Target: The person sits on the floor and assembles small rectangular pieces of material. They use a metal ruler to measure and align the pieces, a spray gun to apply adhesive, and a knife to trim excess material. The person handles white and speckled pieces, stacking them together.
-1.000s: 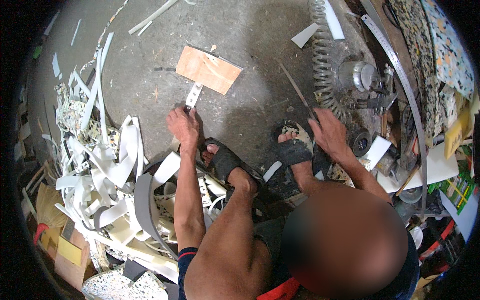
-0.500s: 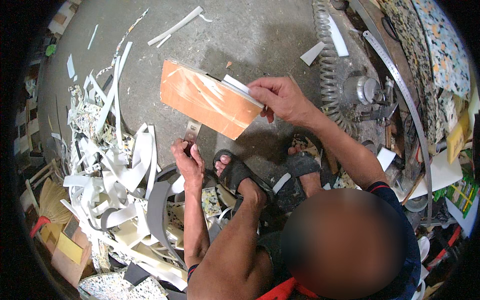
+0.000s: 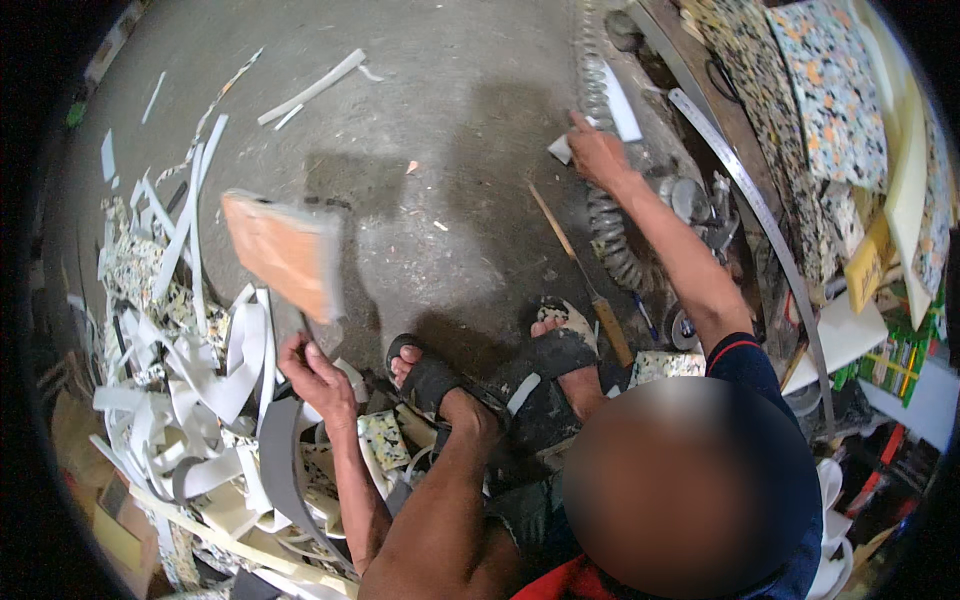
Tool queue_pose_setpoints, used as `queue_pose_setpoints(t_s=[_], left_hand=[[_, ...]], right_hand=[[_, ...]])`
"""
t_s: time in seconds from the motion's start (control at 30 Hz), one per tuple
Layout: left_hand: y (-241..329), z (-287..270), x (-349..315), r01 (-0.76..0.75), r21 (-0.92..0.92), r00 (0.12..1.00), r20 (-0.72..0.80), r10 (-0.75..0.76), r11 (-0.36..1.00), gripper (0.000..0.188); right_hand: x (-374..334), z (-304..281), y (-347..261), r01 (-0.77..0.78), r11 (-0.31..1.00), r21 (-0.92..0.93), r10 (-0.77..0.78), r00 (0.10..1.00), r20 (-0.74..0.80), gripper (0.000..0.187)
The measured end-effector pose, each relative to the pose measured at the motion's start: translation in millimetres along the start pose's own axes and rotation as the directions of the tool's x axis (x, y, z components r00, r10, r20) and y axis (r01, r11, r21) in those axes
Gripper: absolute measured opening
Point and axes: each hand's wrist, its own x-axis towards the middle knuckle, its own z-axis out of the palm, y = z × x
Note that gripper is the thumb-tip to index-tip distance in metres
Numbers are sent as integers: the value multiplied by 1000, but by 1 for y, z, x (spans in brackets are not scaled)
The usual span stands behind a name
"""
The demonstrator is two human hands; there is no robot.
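Note:
Well out to the left, my left hand (image 3: 318,378) is closed on the short metal strip that sticks out from an orange-faced board (image 3: 278,250). The board is tilted above the floor, and motion blurs its pale right edge. My right hand (image 3: 600,158) reaches far forward over a small white foam wedge (image 3: 561,149) on the floor. Its index finger is stretched out, apart from the others. The other fingertips are partly hidden, so whether they touch the wedge is unclear. A long thin tool with a wooden handle (image 3: 611,330) lies between my right foot and the coiled hose (image 3: 607,225).
White and speckled foam offcuts (image 3: 215,385) are heaped at the left. A curved steel ruler (image 3: 745,165) stretches along the right side, beside metal fittings (image 3: 690,200) and stacked speckled foam sheets (image 3: 825,100). My sandalled feet (image 3: 430,375) rest on the grey floor (image 3: 430,110).
My right hand has left the board's edge and moved forward and right to the white wedge. My left hand has swung the board left and turned it. The wooden-handled tool has come into view.

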Motion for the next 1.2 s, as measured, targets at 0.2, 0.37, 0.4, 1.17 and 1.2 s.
queue_pose_setpoints(t_s=[0.2, 0.37, 0.4, 1.17, 1.2], left_hand=[[70, -56, 56, 241, -487, 917, -169, -361, 839, 33], [47, -98, 53, 158, -642, 865, -277, -419, 750, 27], [40, -104, 50, 151, -651, 851, -297, -433, 744, 26], [78, -240, 58, 366, -113, 620, -711, -333, 924, 27], [86, -237, 62, 440, 227, 695, -698, -170, 869, 37]], right_hand=[[25, 7, 16, 143, 952, -272, -81, 971, 225, 25], [55, -12, -22, 160, 981, 106, -111, 924, -366, 25], [77, -18, -41, 208, 964, 164, -136, 921, -364, 25], [42, 55, -569, 860, 105, 499, -759, 394, -518, 32], [10, 50, -574, 934, -26, 357, -829, 179, -530, 32]])
